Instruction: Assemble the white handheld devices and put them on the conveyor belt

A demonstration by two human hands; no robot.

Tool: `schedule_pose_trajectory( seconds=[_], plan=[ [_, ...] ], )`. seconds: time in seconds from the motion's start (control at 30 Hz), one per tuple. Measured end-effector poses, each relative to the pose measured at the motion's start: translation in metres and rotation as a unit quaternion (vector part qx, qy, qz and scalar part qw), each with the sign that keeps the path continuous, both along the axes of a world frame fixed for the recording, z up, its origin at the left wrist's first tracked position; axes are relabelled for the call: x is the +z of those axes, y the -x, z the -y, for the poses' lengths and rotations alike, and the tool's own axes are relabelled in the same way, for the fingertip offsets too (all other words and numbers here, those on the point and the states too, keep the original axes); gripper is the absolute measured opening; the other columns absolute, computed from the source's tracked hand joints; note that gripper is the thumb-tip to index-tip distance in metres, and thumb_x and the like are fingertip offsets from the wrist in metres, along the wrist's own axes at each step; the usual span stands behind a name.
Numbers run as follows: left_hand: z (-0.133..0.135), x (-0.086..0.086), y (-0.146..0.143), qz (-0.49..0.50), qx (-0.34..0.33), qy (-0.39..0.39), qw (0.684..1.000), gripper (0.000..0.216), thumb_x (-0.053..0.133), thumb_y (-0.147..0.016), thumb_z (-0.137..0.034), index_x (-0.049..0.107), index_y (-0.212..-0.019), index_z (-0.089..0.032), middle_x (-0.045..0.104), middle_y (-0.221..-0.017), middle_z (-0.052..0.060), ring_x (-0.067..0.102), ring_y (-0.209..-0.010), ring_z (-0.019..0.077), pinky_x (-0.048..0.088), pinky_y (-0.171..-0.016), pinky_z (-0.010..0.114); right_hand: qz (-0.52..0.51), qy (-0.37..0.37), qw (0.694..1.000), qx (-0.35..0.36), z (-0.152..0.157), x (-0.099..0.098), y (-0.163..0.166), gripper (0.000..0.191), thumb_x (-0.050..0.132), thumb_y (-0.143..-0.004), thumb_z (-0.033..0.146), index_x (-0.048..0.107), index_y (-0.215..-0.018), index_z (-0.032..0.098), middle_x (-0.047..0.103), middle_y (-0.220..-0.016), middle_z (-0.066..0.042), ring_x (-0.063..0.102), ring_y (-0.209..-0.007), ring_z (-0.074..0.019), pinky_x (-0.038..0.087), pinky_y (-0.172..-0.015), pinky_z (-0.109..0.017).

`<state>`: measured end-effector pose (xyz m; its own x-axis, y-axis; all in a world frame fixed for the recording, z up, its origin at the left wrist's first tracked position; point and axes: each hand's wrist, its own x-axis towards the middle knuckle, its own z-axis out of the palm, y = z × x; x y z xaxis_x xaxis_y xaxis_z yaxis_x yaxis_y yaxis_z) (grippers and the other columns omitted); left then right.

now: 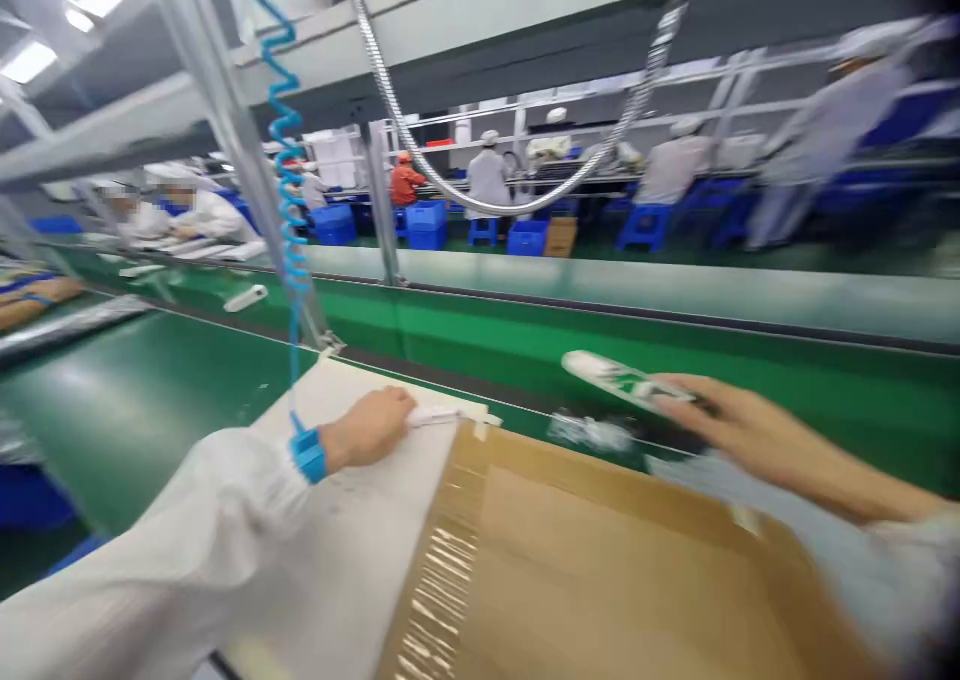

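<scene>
brown cardboard box (600,560) closest to camera, open flap with a clear tape strip along its left edge, lying on a white bench (352,560). past the bench runs a green conveyor belt (150,390), glossy, with another small white item (245,298) far up on it. room is a factory line: co-workers in white coats (487,175) at further benches, blue stools and crates (426,225), a metal flex hose (487,203) hanging overhead, strip lights. a blue coiled cord (285,160) drops to a blue wrist strap (309,454) on the left arm. left hand (371,425) rests on the bench edge, fingers curled down onto a small white piece (435,416); cannot tell if it is gripped or just pressed. right hand (742,430) is blurred, fingers long and closed around the near end of a white oblong part (626,380) with green marking, held just above the belt beyond the box.
</scene>
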<state>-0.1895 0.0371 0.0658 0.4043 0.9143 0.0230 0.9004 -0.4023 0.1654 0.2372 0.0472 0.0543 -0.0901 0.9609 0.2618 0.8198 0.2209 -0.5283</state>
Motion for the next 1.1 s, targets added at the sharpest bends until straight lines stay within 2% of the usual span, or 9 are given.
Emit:
schedule_pose_trajectory(
  seconds=[0.1, 0.2, 0.3, 0.5, 0.6, 0.73, 0.83, 0.93, 1.1],
  plan=[
    [0.018, -0.014, -0.023, 0.066, -0.02, -0.056, 0.996, 0.026, 0.052, -0.086, -0.025, 0.065, -0.108, -0.023, 0.065, -0.12, 0.013, 0.058, -0.116, 0.0365, 0.046, -0.099, 0.056, -0.026, 0.085, 0.991, 0.097, 0.034, 0.012, 0.026, 0.045, 0.047, -0.091, 0.05, 0.064, -0.122, 0.022, 0.067, -0.122, -0.01, 0.063, -0.104, -0.0269, 0.051, -0.088, -0.037],
    [0.037, -0.005, -0.066, 0.135, -0.067, -0.097, 0.984, 0.041, 0.051, -0.092, -0.034, 0.055, -0.13, -0.022, 0.053, -0.141, 0.01, 0.045, -0.134, 0.0305, 0.036, -0.114, 0.048, -0.045, 0.089, 0.982, 0.161, 0.074, 0.019, 0.053, 0.043, 0.042, -0.096, 0.05, 0.058, -0.127, 0.026, 0.061, -0.13, -0.007, 0.058, -0.115, -0.0251, 0.047, -0.097, -0.038],
    [0.057, 0.005, -0.117, 0.171, -0.126, -0.058, 0.975, 0.041, 0.053, -0.093, -0.038, 0.055, -0.131, -0.024, 0.06, -0.135, 0.007, 0.054, -0.124, 0.0266, 0.042, -0.108, 0.041, -0.053, 0.07, 0.977, 0.193, 0.103, 0.021, 0.064, 0.034, 0.041, -0.099, 0.043, 0.058, -0.125, 0.028, 0.061, -0.128, -0.005, 0.057, -0.117, -0.0225, 0.045, -0.101, -0.038],
    [0.073, -0.014, -0.182, 0.235, -0.106, 0.075, 0.963, 0.03, 0.041, -0.098, -0.028, 0.066, -0.113, -0.024, 0.071, -0.102, 0.008, 0.067, -0.094, 0.0235, 0.048, -0.081, 0.032, 0.062, -0.186, 0.98, 0.019, 0.113, -0.005, 0.044, 0.018, 0.054, -0.096, 0.038, 0.063, -0.098, 0.023, 0.065, -0.106, -0.008, 0.06, -0.095, -0.0229, 0.044, -0.081, -0.038],
    [0.075, -0.029, -0.192, 0.261, -0.108, 0.073, 0.957, 0.029, 0.038, -0.098, -0.027, 0.067, -0.102, -0.02, 0.071, -0.097, 0.009, 0.066, -0.089, 0.0232, 0.045, -0.077, 0.031, 0.167, -0.27, 0.948, -0.019, 0.115, -0.018, 0.036, 0.016, 0.056, -0.097, 0.033, 0.064, -0.089, 0.021, 0.067, -0.096, -0.005, 0.059, -0.087, -0.0196, 0.036, -0.074, -0.035],
    [0.07, -0.038, -0.19, 0.257, -0.093, 0.064, 0.96, 0.027, 0.041, -0.097, -0.027, 0.064, -0.084, -0.02, 0.071, -0.088, 0.007, 0.064, -0.081, 0.0229, 0.038, -0.069, 0.03, 0.223, -0.258, 0.94, 0.011, 0.121, -0.028, 0.042, 0.013, 0.057, -0.097, 0.026, 0.061, -0.086, 0.021, 0.067, -0.09, -0.002, 0.056, -0.083, -0.0185, 0.031, -0.075, -0.035],
    [0.055, -0.036, -0.18, 0.253, 0.064, 0.046, 0.964, 0.028, 0.039, -0.098, -0.028, 0.065, -0.09, -0.02, 0.071, -0.089, 0.01, 0.064, -0.082, 0.0253, 0.036, -0.069, 0.031, 0.196, -0.185, 0.961, 0.065, 0.119, -0.031, 0.055, 0.017, 0.054, -0.097, 0.017, 0.057, -0.081, 0.021, 0.064, -0.083, 0.0, 0.054, -0.082, -0.0178, 0.03, -0.079, -0.035],
    [0.041, -0.033, -0.167, 0.297, 0.184, 0.029, 0.937, 0.029, 0.037, -0.099, -0.029, 0.063, -0.104, -0.018, 0.07, -0.089, 0.011, 0.063, -0.081, 0.0248, 0.037, -0.07, 0.03, 0.111, -0.137, 0.984, 0.039, 0.098, -0.028, 0.07, 0.017, 0.051, -0.096, 0.013, 0.054, -0.081, 0.02, 0.062, -0.079, 0.001, 0.053, -0.077, -0.0161, 0.031, -0.078, -0.033],
    [0.039, -0.038, -0.163, 0.317, 0.146, 0.033, 0.936, 0.026, 0.042, -0.097, -0.027, 0.064, -0.111, -0.022, 0.07, -0.092, 0.007, 0.063, -0.083, 0.0235, 0.037, -0.072, 0.03, 0.055, -0.185, 0.981, 0.023, 0.047, -0.018, 0.086, 0.006, 0.056, -0.097, 0.023, 0.062, -0.096, 0.024, 0.067, -0.096, 0.001, 0.056, -0.086, -0.0155, 0.032, -0.081, -0.032]
  ],
)
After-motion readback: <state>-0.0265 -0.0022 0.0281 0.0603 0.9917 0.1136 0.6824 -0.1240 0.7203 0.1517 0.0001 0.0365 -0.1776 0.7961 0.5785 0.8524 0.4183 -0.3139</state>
